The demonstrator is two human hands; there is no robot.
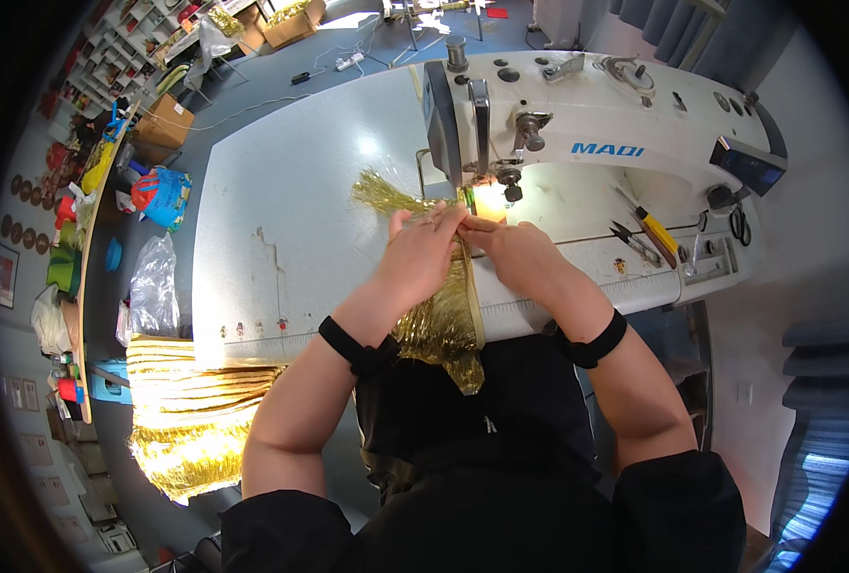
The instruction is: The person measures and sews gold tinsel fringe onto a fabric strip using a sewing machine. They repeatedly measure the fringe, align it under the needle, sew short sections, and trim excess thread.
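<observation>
A length of gold tinsel fringe [435,326] runs over the front edge of the white sewing table [310,236] towards the needle area of a MAQI sewing machine [582,122]. Its flat edge band [475,304] lies along the right side. Loose strands [385,192] fan out to the left beyond my fingers. My left hand [424,251] holds the fringe from above, close to the needle. From the other side my right hand [521,251] grips the band, its fingertips meeting those of the left. The needle tip and presser foot are mostly hidden.
Thread snips [636,243] and a yellow-handled screwdriver [654,228] lie right of my right hand. Black scissors [740,225] rest farther right. A thick stack of gold fringe [195,415] hangs at the table's left front, below a clear plastic bag [154,279].
</observation>
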